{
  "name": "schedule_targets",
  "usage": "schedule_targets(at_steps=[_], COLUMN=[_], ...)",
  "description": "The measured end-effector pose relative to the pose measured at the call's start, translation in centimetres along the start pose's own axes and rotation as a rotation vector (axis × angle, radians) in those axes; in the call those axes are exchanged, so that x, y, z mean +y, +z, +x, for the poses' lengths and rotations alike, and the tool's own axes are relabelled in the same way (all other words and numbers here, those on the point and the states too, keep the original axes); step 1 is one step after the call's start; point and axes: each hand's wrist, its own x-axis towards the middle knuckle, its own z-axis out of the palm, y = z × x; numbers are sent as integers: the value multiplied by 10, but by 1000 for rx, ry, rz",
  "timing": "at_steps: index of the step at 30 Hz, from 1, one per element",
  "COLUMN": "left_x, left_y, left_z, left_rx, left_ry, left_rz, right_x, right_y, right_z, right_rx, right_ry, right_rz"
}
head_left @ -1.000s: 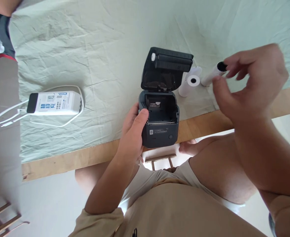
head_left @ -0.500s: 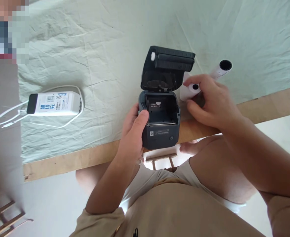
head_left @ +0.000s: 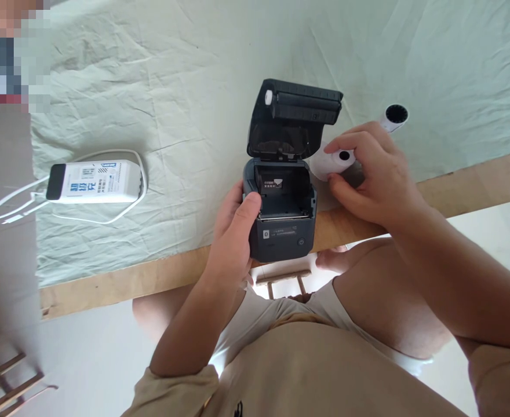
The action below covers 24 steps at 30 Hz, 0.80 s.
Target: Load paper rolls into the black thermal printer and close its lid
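Note:
A dark label printer has its lid raised, and its inner bay shows no roll. My left hand grips the printer's left side, thumb on the rim of the bay. To the right of the printer, my right hand holds a small white roll between thumb and fingers, its dark core hole facing up. A white strip or sheet lies between that roll and the printer. Behind my right hand stands a white tube-like roll with a wide dark opening.
On the green cloth at the left lies a white power strip with white cables. The wooden table edge runs in front. A blurred-out person is at the upper left; a wooden stool is at the lower left.
The fingers of my right hand have shifted slightly around the small roll, and the white strip beside it looks rounder. My left hand and the printer have barely moved.

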Motion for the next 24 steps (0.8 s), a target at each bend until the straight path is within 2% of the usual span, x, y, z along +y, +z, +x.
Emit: schedule_targets(at_steps=[3, 9, 14, 19, 24], left_x=[0, -1, 0, 1, 0], left_y=[0, -2, -1, 0, -1], left_z=[0, 1, 1, 1, 0], left_rx=[9, -13, 6, -5, 4], left_ry=[-10, 12, -11, 0, -14], left_rz=[0, 14, -12, -12, -15], right_x=[-1, -4, 3, 6, 8], right_y=[0, -2, -1, 0, 0], right_z=[0, -2, -1, -2, -2], right_rx=[-10, -15, -40, -69, -64], right_ry=[28, 246, 182, 138, 101], right_rz=[-8, 49, -16, 72, -6])
